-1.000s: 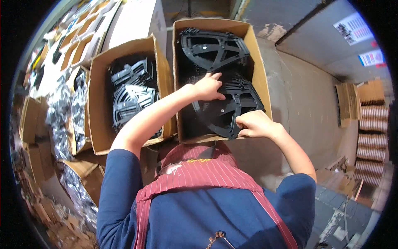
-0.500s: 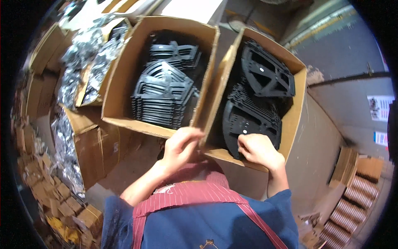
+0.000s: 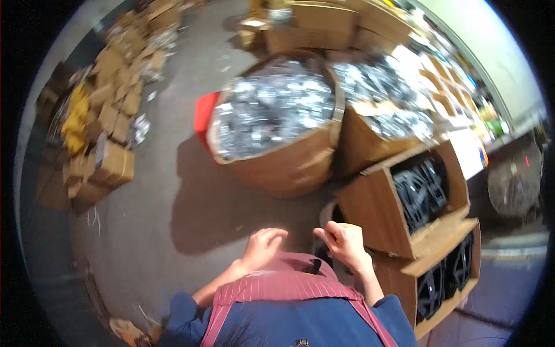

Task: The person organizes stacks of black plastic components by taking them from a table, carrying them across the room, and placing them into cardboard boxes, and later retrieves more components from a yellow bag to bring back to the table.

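My left hand [image 3: 263,248] is in front of my red striped apron, over the grey floor, its fingers bent and pressed together with nothing visible in them. Level with it and to the right, my right hand [image 3: 345,240] is closed in a loose fist, and nothing shows in it either. Just right of the right hand stands an open carton [image 3: 376,205] holding black plastic frame parts [image 3: 421,188]. Nearer me, a second open carton [image 3: 399,289] contains more black plastic parts [image 3: 433,286]. Neither hand touches the cartons.
Ahead stands a large round-mouthed carton [image 3: 289,170] full of clear-bagged parts [image 3: 277,104], with a red object [image 3: 205,115] at its left. Another carton [image 3: 370,136] of bagged parts adjoins it. Flattened and boxed cardboard [image 3: 110,165] and a yellow bag [image 3: 75,118] lie far left.
My view has swung left, so the two cartons of black parts now lie at the right. My right hand has come away from the black parts; both hands are over the floor.
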### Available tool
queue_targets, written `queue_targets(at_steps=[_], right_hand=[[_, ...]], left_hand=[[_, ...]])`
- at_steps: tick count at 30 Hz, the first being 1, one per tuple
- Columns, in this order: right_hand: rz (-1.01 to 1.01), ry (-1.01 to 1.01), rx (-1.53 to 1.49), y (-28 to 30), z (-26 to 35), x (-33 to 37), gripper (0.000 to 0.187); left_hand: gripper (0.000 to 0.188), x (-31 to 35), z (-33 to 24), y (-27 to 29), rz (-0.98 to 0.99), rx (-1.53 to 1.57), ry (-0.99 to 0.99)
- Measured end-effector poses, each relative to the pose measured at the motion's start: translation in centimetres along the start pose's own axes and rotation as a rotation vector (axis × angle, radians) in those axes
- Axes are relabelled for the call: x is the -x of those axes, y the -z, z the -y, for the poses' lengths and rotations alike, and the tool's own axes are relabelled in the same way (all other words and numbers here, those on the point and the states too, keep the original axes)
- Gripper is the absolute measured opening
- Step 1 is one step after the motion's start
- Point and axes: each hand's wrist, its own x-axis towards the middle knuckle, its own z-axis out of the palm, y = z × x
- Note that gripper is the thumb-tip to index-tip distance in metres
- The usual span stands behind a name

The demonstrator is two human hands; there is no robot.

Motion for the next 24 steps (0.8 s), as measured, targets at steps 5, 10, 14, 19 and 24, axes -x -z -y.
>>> queue_targets(at_steps=[5, 10, 14, 19, 24], right_hand=[[0.166, 0.008, -0.133, -9.1, 10.2, -12.4, 0.049], [0.259, 0.298, -0.181, -17.2, 15.9, -22.7, 0.04], [0.276, 0.379, 0.026, -23.7, 16.6, -30.3, 0.034], [0.329, 0.34, -0.039, -31.7, 17.3, -40.0, 0.026], [0.401, 0.307, -0.108, -34.7, 21.4, -52.7, 0.019]], left_hand=[[0.018, 3.2, 6.5, 14.3, -0.317, -0.051, 0.157], [0.021, 2.4, 14.8, 24.0, -0.436, -0.004, 0.261], [0.024, -4.3, 16.8, 30.9, -0.412, -0.061, 0.097], [0.034, -12.4, 21.8, 41.6, -0.235, -0.308, -0.014], [0.053, -17.9, 23.8, 53.6, 0.199, -0.747, 0.337]])
